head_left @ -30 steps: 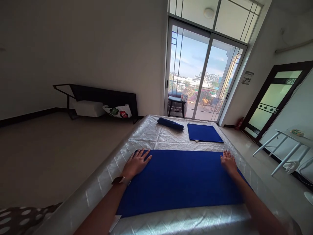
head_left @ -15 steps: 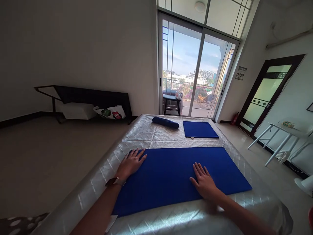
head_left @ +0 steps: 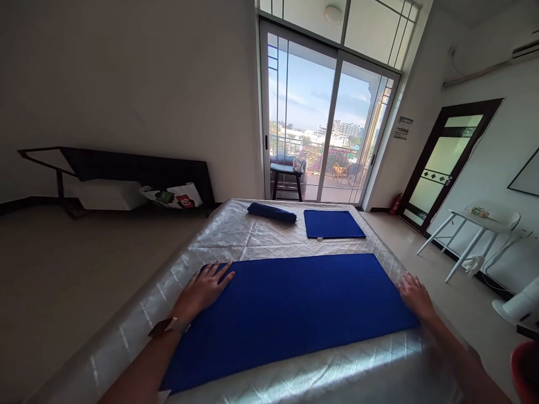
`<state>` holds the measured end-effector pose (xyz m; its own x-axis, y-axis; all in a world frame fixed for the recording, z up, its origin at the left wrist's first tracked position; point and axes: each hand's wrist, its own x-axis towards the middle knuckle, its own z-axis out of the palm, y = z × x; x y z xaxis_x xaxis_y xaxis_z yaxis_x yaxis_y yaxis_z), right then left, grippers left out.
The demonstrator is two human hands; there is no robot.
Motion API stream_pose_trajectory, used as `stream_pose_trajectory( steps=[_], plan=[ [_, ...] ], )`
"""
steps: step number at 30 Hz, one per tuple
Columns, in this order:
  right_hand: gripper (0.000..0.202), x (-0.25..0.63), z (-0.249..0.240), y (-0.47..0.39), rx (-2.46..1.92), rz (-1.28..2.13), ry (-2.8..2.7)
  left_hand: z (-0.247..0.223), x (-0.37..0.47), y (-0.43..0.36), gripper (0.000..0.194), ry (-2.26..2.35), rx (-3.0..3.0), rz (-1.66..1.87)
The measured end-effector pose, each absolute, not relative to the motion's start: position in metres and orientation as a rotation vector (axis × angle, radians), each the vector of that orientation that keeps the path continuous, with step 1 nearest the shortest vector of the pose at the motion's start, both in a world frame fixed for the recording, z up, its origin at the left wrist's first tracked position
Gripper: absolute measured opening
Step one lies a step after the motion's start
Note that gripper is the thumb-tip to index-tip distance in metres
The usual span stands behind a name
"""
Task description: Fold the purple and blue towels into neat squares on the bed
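Note:
A large blue cloth [head_left: 295,308] lies flat across the silver-grey quilted cover [head_left: 227,235]. On its left end rests my left hand [head_left: 206,289], palm down with the fingers spread. My right hand [head_left: 415,294] is at the cloth's right edge, fingers stretched out and holding nothing. Farther back are a rolled dark blue cloth [head_left: 272,213] and a smaller folded blue cloth [head_left: 334,224], side by side. A small white tag [head_left: 320,239] sticks out from the folded one's near edge.
Against the left wall stands a dark bench [head_left: 143,168] with a white box [head_left: 109,194] and a printed bag [head_left: 174,196] under it. A dark stool [head_left: 286,169] is by the glass doors. On the right are a white table [head_left: 484,220] and a red object [head_left: 524,365].
My right hand has moved right, from the middle of the large cloth to its right edge. My left hand stays on the left end. The view has turned slightly right.

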<state>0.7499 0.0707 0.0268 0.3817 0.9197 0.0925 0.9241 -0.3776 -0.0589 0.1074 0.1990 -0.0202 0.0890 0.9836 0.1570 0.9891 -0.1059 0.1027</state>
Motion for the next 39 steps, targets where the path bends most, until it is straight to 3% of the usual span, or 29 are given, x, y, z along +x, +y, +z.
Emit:
stream_pose_trajectory(
  steps=[7, 18, 28, 32, 34, 39],
  plan=[
    [0.039, 0.728, 0.057, 0.153, -2.198, 0.250, -1.709, -0.017, 0.107, 0.197, 0.070, -2.131, -2.236, -0.345],
    [0.030, 0.737, 0.034, 0.215, -2.161, 0.302, -1.597, -0.024, 0.094, 0.204, 0.069, -2.117, -2.240, -0.326],
    [0.035, 0.743, 0.018, 0.220, -2.146, 0.368, -1.554, -0.013, 0.086, 0.211, 0.063, -2.053, -2.285, 0.090],
    [0.030, 0.743, 0.016, 0.220, -2.118, 0.395, -1.539, 0.021, 0.178, 0.203, 0.062, -2.006, -2.281, -0.174],
    [0.027, 0.744, 0.015, 0.221, -2.101, 0.414, -1.537, 0.038, 0.255, 0.185, 0.049, -1.834, -2.475, -0.331],
    [0.022, 0.750, 0.019, 0.230, -2.081, 0.509, -1.526, 0.045, 0.452, 0.124, 0.031, -0.830, -3.196, -0.466]
  ],
)
